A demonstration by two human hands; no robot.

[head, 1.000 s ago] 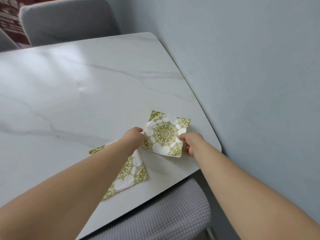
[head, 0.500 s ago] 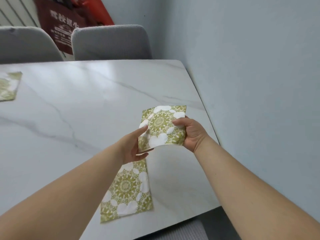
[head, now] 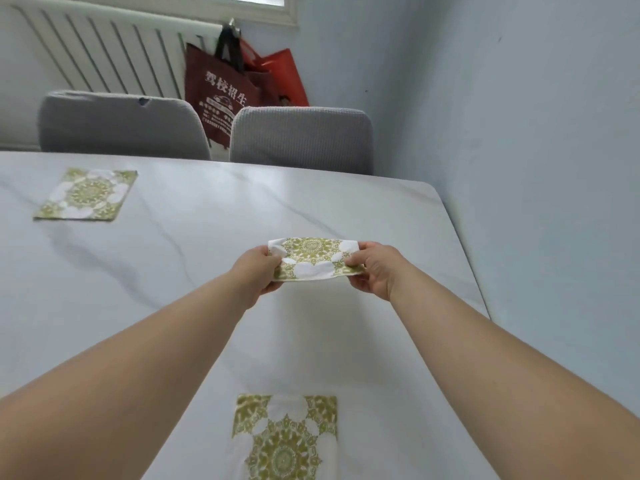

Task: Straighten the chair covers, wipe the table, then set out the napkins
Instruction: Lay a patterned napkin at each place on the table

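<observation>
I hold a green-and-white patterned napkin above the white marble table, stretched out between both hands. My left hand pinches its left edge and my right hand pinches its right edge. A second napkin lies flat on the table near me, between my forearms. A third napkin lies flat at the far left of the table. Two chairs with grey covers stand at the far side, the left chair and the right chair.
A light blue wall runs close along the table's right edge. Behind the chairs hang a dark red bag and a bright red bag beside a white radiator.
Both hands lifted the napkin off the table's near right corner and carried it forward, towards the far side. The view rose, bringing the chairs, radiator and far-left napkin into sight.
</observation>
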